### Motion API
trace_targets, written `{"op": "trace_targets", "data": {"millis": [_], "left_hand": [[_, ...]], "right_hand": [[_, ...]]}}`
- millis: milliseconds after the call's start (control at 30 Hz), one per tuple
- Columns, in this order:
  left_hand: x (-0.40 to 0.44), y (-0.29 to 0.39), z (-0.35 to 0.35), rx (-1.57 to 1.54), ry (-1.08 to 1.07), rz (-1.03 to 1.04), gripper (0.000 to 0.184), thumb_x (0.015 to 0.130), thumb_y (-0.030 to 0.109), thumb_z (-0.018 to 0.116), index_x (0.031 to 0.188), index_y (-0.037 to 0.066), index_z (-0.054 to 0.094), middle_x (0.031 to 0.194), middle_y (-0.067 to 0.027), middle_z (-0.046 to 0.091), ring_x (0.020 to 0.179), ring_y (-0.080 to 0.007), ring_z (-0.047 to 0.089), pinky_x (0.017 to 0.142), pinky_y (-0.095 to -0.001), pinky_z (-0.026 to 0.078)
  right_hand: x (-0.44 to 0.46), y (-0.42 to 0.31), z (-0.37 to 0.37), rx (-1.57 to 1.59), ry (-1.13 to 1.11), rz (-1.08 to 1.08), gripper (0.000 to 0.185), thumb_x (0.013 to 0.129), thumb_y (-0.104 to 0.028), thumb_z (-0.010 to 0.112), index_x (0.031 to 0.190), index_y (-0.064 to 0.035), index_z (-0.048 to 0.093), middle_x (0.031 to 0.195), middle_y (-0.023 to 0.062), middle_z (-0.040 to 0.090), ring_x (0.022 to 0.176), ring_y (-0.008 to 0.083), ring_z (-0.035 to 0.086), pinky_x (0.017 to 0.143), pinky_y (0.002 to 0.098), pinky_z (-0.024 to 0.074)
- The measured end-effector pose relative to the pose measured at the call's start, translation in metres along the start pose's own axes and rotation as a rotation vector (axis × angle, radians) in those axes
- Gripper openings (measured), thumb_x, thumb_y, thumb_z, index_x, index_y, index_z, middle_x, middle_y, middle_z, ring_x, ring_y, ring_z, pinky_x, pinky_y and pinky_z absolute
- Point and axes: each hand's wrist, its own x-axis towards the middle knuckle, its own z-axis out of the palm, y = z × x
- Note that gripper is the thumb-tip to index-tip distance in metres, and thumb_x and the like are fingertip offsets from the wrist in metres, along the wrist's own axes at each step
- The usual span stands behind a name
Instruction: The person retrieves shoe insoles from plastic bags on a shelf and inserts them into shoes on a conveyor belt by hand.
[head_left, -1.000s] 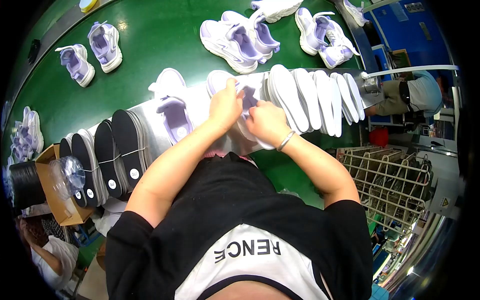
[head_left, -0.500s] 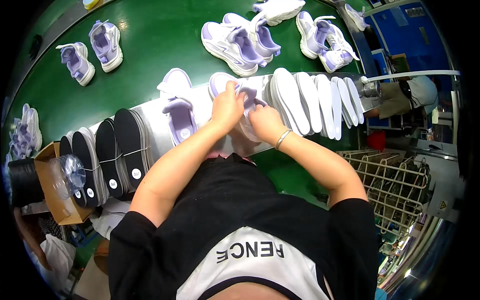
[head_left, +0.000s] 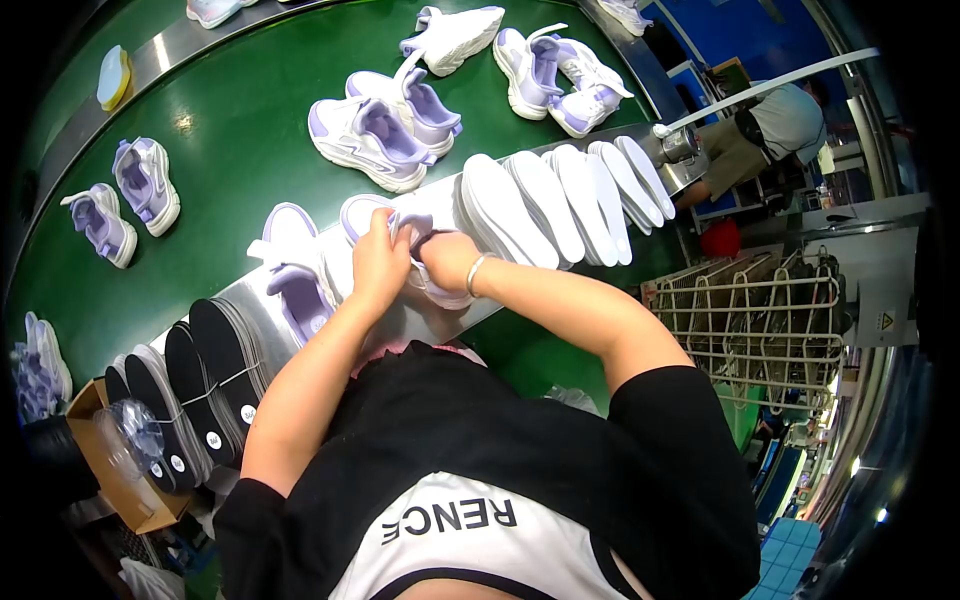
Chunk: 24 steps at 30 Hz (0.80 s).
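Observation:
A white and lavender sneaker (head_left: 441, 293) lies on the metal ledge in front of me, its toe pointing away. My left hand (head_left: 382, 262) grips its upper near the tongue, fingers bent. Inside the shoe's opening is my right hand (head_left: 449, 262), its fingers hidden by the shoe and a bracelet at the wrist. Just left of them stands a matching sneaker (head_left: 301, 300) with its tongue pulled forward and a round label on its insole. Stacks of white insoles (head_left: 505, 212) begin right beside my right hand.
Bundled black insoles (head_left: 222, 345) and a cardboard box (head_left: 130, 480) are at the left. Several more sneakers (head_left: 370, 140) rest on the green table (head_left: 240, 150). A wire rack (head_left: 745, 320) stands at the right, with another person (head_left: 780, 130) farther off.
My right hand has pushed deeper into the sneaker, from its opening's edge. My left hand stays on the upper. The camera view has turned, shifting the scene left and tilting it.

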Motion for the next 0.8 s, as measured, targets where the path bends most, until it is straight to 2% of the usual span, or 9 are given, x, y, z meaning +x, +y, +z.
{"op": "trace_targets", "data": {"millis": [100, 233, 267, 367, 467, 567, 633, 667, 800], "left_hand": [[0.004, -0.003, 0.000, 0.013, -0.014, 0.020, 0.029, 0.076, 0.015, 0.051, 0.099, 0.000, 0.042, 0.074, -0.0252, 0.055, 0.071, -0.0409, 0.053, 0.062, -0.0443, 0.041], [0.003, -0.009, 0.007, 0.013, 0.023, 0.023, 0.029, 0.076, 0.016, 0.051, 0.098, -0.001, 0.042, 0.074, -0.0254, 0.055, 0.071, -0.0412, 0.053, 0.063, -0.0451, 0.041], [0.003, -0.012, 0.007, 0.005, 0.017, 0.007, 0.029, 0.076, 0.016, 0.051, 0.098, 0.000, 0.041, 0.073, -0.0253, 0.055, 0.071, -0.0411, 0.053, 0.063, -0.0453, 0.041], [0.005, -0.005, 0.006, 0.078, 0.013, 0.015, 0.028, 0.076, 0.018, 0.051, 0.097, 0.000, 0.041, 0.071, -0.0248, 0.055, 0.069, -0.0408, 0.053, 0.061, -0.0464, 0.040], [0.007, -0.004, 0.007, 0.091, -0.003, 0.008, 0.028, 0.076, 0.017, 0.051, 0.097, 0.000, 0.041, 0.069, -0.0249, 0.055, 0.068, -0.0408, 0.053, 0.061, -0.0463, 0.040], [0.006, -0.002, 0.006, 0.096, -0.013, 0.000, 0.031, 0.076, 0.018, 0.052, 0.099, 0.000, 0.040, 0.068, -0.0247, 0.055, 0.067, -0.0408, 0.053, 0.060, -0.0463, 0.040], [0.005, 0.001, 0.007, 0.037, -0.008, -0.052, 0.031, 0.078, 0.022, 0.050, 0.097, -0.001, 0.045, 0.069, -0.0249, 0.055, 0.068, -0.0406, 0.053, 0.061, -0.0451, 0.041], [0.004, 0.001, 0.010, 0.036, -0.017, -0.055, 0.031, 0.078, 0.022, 0.050, 0.097, -0.001, 0.045, 0.069, -0.0249, 0.055, 0.068, -0.0406, 0.053, 0.061, -0.0451, 0.041], [0.013, -0.010, 0.016, -0.313, -0.060, -0.261, 0.037, 0.082, 0.032, 0.043, 0.088, -0.003, 0.054, 0.074, -0.0221, 0.057, 0.072, -0.0340, 0.056, 0.065, -0.0386, 0.042]], "right_hand": [[0.012, -0.001, -0.006, -0.004, -0.334, 0.005, 0.018, 0.064, -0.005, 0.051, 0.078, -0.0035, 0.061, 0.085, 0.0167, 0.059, 0.081, 0.0285, 0.057, 0.071, 0.0352, 0.0452], [0.003, -0.008, -0.010, -0.145, -0.093, -0.036, 0.015, 0.064, -0.008, 0.052, 0.075, -0.0062, 0.062, 0.080, 0.0139, 0.060, 0.078, 0.0270, 0.058, 0.068, 0.0357, 0.0462], [0.002, -0.007, -0.011, -0.184, -0.148, 0.020, 0.017, 0.070, -0.011, 0.049, 0.080, -0.0091, 0.063, 0.085, 0.0106, 0.061, 0.080, 0.0234, 0.059, 0.070, 0.0332, 0.0468], [0.003, 0.001, -0.001, -0.174, -0.180, 0.067, 0.018, 0.072, -0.013, 0.047, 0.079, -0.0078, 0.063, 0.085, 0.0119, 0.061, 0.078, 0.0233, 0.060, 0.066, 0.0325, 0.0481], [-0.004, 0.008, -0.009, -0.224, -0.242, -0.061, 0.018, 0.068, -0.019, 0.050, 0.070, -0.0049, 0.061, 0.071, 0.0129, 0.061, 0.069, 0.0259, 0.060, 0.063, 0.0360, 0.0456], [-0.029, -0.003, -0.034, -0.069, -0.378, -0.052, 0.021, 0.069, -0.020, 0.049, 0.076, -0.0023, 0.058, 0.072, 0.0135, 0.060, 0.071, 0.0275, 0.058, 0.072, 0.0391, 0.0390], [-0.039, 0.000, -0.029, -0.057, -0.465, -0.004, 0.027, 0.069, -0.020, 0.049, 0.087, -0.0017, 0.057, 0.085, 0.0144, 0.060, 0.083, 0.0278, 0.057, 0.086, 0.0449, 0.0266], [-0.037, 0.009, -0.012, -0.037, -0.412, -0.010, 0.025, 0.068, -0.019, 0.048, 0.085, -0.0014, 0.056, 0.084, 0.0143, 0.060, 0.082, 0.0281, 0.057, 0.088, 0.0463, 0.0215], [-0.042, 0.018, -0.005, 0.032, -0.309, -0.075, 0.030, 0.070, -0.023, 0.049, 0.091, -0.0013, 0.053, 0.073, 0.0139, 0.059, 0.074, 0.0282, 0.057, 0.078, 0.0418, 0.0289]]}}
